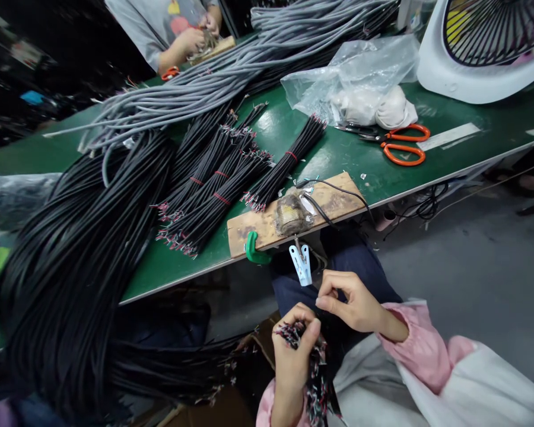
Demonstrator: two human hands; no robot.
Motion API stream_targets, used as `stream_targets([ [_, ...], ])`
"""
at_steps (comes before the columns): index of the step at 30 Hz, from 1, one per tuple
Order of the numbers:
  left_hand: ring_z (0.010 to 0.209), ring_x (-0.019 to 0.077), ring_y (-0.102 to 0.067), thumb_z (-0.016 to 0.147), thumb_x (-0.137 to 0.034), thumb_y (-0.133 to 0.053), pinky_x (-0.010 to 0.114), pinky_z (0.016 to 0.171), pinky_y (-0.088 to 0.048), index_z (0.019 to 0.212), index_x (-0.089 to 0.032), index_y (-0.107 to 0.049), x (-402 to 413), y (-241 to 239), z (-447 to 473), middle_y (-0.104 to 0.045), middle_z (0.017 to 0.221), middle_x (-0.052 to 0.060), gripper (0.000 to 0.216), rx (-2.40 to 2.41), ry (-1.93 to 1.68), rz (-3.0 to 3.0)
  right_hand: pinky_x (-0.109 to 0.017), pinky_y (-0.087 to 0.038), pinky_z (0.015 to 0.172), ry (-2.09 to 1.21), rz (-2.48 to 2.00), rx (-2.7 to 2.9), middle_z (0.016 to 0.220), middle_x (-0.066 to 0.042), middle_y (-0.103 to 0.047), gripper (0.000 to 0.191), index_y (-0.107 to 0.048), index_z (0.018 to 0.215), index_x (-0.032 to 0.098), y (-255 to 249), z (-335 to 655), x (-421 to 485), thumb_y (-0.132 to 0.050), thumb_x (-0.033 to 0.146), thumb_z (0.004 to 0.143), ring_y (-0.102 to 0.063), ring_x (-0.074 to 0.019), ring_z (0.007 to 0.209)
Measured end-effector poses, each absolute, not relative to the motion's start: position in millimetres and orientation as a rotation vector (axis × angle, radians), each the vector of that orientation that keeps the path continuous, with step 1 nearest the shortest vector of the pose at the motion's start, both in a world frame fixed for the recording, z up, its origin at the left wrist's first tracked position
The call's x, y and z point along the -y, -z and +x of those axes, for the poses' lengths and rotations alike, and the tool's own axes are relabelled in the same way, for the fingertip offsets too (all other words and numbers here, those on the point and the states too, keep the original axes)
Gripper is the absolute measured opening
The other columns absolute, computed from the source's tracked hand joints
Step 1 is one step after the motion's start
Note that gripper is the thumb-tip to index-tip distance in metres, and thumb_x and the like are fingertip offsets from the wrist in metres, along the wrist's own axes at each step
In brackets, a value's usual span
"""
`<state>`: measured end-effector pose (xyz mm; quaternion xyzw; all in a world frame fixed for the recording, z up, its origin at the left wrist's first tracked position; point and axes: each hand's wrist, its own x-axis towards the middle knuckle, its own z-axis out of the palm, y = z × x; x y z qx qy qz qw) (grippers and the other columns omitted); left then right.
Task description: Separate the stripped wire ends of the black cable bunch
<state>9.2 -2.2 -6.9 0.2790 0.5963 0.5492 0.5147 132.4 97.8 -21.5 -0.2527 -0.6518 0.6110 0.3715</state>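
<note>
One bundle of wires [318, 379] clutched, its length hanging low

Nearest of all comes the left hand [289, 362], curled closed, thumb pressed over, with red, black and white strands in its hold. The bundle is right in front of the body; short ends poke out at the top of the fist, and its long axis runs downward from there. Just beside it, the right hand [353, 302]: thumb and forefinger tips brought together, and whether anything sits between them, I cannot tell.

Beyond, a pale-blue clip [301, 264] hangs at the edge of the green table [155, 276], below a wooden board [333, 198] with a green clamp [253, 249] near its left end. Over the tabletop now: red-tied bundles of black cable [204, 201] lying slantwise, coloured ends showing. Off right, orange-handled scissors [384, 141]; off left, a great mass of black cables [80, 249] spilling over the edge. Farther still, long grey cables [182, 104] stretch across, and at the far side another person's hands [191, 42] work something too small to make out.
</note>
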Motion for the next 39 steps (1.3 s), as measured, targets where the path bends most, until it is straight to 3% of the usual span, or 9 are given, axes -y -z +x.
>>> stream_targets([
  [3, 0.036, 0.0061, -0.043, 0.084, -0.032, -0.062, 0.02, 0.037, -0.032, 0.057, -0.017, -0.051, 1.3, 3.2, 8.9, -0.049, 0.054, -0.005, 0.033, -1.446, -1.36, 0.607, -0.023, -0.037, 0.056, -1.569, -0.686, 1.632, 0.064, 0.0, -0.052, 0.03, -0.061, 0.069, 0.012, 23.3, 133.3, -96.8, -0.058, 0.034, 0.09, -0.045, -0.0104, 0.059],
  [6, 0.045, 0.0106, -0.052, 0.077, -0.034, -0.07, 0.022, 0.046, -0.041, 0.057, -0.016, -0.058, 4.2, 7.0, 9.1, -0.055, 0.057, -0.002, 0.03, -1.529, -1.274, 0.676, -0.024, -0.04, 0.058, -1.602, -0.589, 1.623, 0.07, -0.004, -0.058, 0.031, -0.066, 0.079, 0.011, 22.8, 133.2, -95.5, -0.055, 0.038, 0.091, -0.05, -0.0115, 0.063],
  [9, 0.066, 0.0178, -0.061, 0.064, -0.036, -0.081, 0.027, 0.063, -0.049, 0.07, -0.015, -0.068, 10.6, 15.3, 14.5, -0.065, 0.07, 0.003, 0.025, -1.711, -1.307, 0.681, -0.025, -0.044, 0.06, -1.62, -0.396, 1.687, 0.078, -0.007, -0.063, 0.039, -0.07, 0.094, 0.011, 20.5, 130.3, -93.9, -0.062, 0.048, 0.084, -0.055, -0.014, 0.069],
  [12, 0.071, 0.0198, -0.061, 0.062, -0.038, -0.081, 0.029, 0.067, -0.049, 0.078, -0.015, -0.069, 12.2, 19.8, 22.0, -0.067, 0.076, 0.005, 0.03, -1.761, -1.331, 0.637, -0.027, -0.046, 0.064, -1.577, -0.322, 1.677, 0.076, -0.008, -0.066, 0.035, -0.072, 0.09, 0.012, 18.8, 126.0, -92.0, -0.066, 0.046, 0.082, -0.057, -0.015, 0.071],
  [17, 0.057, 0.0156, -0.054, 0.067, -0.034, -0.077, 0.025, 0.054, -0.044, 0.07, -0.014, -0.068, 1.4, 18.5, 22.2, -0.061, 0.061, 0.001, 0.022, -1.601, -1.229, 0.732, -0.028, -0.044, 0.059, -1.449, -0.483, 1.587, 0.062, -0.005, -0.063, 0.03, -0.069, 0.07, 0.013, 19.3, 124.6, -90.4, -0.062, 0.036, 0.087, -0.053, -0.0137, 0.061],
  [23, 0.045, 0.012, -0.047, 0.072, -0.04, -0.072, 0.023, 0.042, -0.037, 0.076, -0.016, -0.067, 3.9, 18.7, 20.7, -0.052, 0.051, -0.003, 0.025, -1.536, -1.283, 0.602, -0.024, -0.04, 0.053, -1.506, -0.572, 1.556, 0.062, -0.002, -0.059, 0.022, -0.067, 0.068, 0.013, 25.0, 126.1, -89.9, -0.067, 0.028, 0.084, -0.05, -0.011, 0.057],
  [28, 0.048, 0.0144, -0.051, 0.069, -0.043, -0.074, 0.023, 0.041, -0.037, 0.071, -0.017, -0.064, 6.8, 14.6, 23.7, -0.054, 0.053, -0.001, 0.028, -1.546, -1.279, 0.551, -0.024, -0.037, 0.051, -1.531, -0.555, 1.531, 0.059, -0.001, -0.056, 0.025, -0.064, 0.064, 0.014, 26.6, 124.9, -89.6, -0.069, 0.031, 0.081, -0.047, -0.0109, 0.056],
  [35, 0.046, 0.0111, -0.049, 0.068, -0.045, -0.075, 0.022, 0.043, -0.039, 0.061, -0.018, -0.057, 0.8, 5.3, 24.2, -0.051, 0.054, -0.003, 0.033, -1.53, -1.338, 0.544, -0.024, -0.041, 0.056, -1.564, -0.438, 1.63, 0.066, -0.003, -0.06, 0.028, -0.067, 0.079, 0.012, 26.8, 129.4, -92.1, -0.068, 0.04, 0.081, -0.051, -0.0121, 0.06],
  [39, 0.035, 0.0059, -0.04, 0.072, -0.043, -0.072, 0.02, 0.036, -0.032, 0.061, -0.019, -0.05, -1.0, 4.9, 24.4, -0.046, 0.052, -0.007, 0.034, -1.406, -1.371, 0.468, -0.023, -0.04, 0.055, -1.535, -0.493, 1.661, 0.065, -0.002, -0.058, 0.025, -0.067, 0.079, 0.012, 27.1, 128.6, -91.4, -0.064, 0.036, 0.084, -0.048, -0.0109, 0.059],
])
